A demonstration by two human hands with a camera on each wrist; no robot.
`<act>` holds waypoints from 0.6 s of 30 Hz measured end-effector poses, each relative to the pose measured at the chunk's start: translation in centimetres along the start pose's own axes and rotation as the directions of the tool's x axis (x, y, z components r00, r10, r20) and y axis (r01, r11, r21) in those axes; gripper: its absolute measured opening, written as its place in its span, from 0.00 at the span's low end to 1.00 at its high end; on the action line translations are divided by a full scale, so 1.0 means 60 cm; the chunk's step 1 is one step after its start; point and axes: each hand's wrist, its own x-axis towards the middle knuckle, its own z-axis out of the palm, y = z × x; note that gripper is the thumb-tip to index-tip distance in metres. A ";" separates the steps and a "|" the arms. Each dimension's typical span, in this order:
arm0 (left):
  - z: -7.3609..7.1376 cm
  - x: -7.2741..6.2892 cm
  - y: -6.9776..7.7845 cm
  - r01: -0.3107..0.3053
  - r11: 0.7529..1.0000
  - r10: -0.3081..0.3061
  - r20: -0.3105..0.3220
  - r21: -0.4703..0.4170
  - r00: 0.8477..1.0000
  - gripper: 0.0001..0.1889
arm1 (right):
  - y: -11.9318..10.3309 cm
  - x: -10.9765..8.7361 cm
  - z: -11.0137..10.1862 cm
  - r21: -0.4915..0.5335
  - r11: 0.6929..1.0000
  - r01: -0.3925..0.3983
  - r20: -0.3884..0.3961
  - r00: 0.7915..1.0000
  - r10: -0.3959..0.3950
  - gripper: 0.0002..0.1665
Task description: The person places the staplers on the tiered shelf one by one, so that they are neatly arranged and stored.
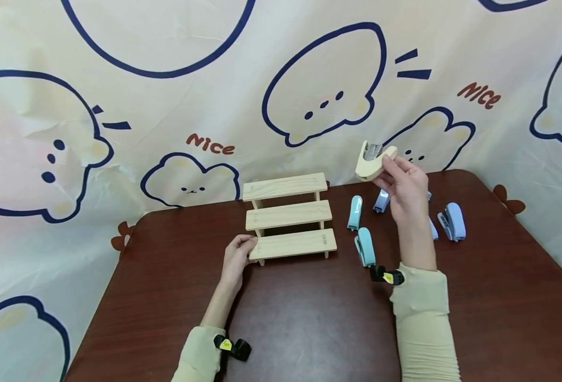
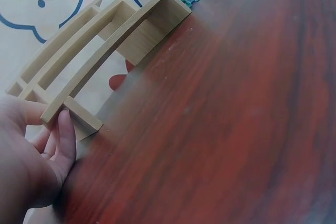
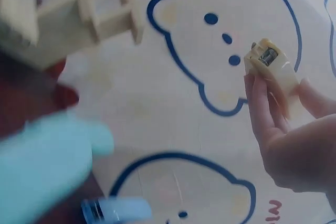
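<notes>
My right hand point(image 1: 407, 185) holds a cream stapler point(image 1: 370, 164) up above the table's back right part, its body between thumb and fingers. In the right wrist view the same stapler point(image 3: 278, 72) shows its metal end pointing up. At the left, my left hand point(image 1: 237, 260) pinches the left end of the lowest step of a three-tier wooden stand point(image 1: 292, 245). The left wrist view shows the thumb and fingers about that corner of the step point(image 2: 100, 56). All three tiers of the stand look bare.
Right of the stand lie two teal staplers point(image 1: 365, 247) and a blue stapler point(image 1: 382, 200). A periwinkle stapler point(image 1: 451, 222) stands farther right; others are partly hidden behind my right arm. The brown table point(image 1: 309, 318) meets a patterned cloth point(image 1: 204, 106) at the back.
</notes>
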 end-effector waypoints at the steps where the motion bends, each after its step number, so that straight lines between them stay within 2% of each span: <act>1: 0.001 -0.001 -0.001 0.003 1.000 -0.003 0.001 0.000 1.000 0.11 | 0.003 0.000 0.005 0.015 1.000 -0.002 0.001 1.000 0.002 0.36; 8: 0.001 -0.002 -0.002 0.018 1.000 -0.018 0.014 0.015 1.000 0.11 | 0.017 0.003 0.028 0.083 0.996 -0.029 0.015 1.000 0.028 0.34; 14: -0.001 0.001 0.000 0.002 1.000 -0.002 0.008 0.007 1.000 0.11 | 0.027 0.011 0.038 0.029 1.000 -0.007 -0.039 0.999 0.008 0.29; 18: 0.000 0.002 0.003 0.010 1.000 -0.010 0.007 0.014 1.000 0.11 | 0.037 0.013 0.048 0.032 0.999 -0.032 -0.038 0.999 0.033 0.28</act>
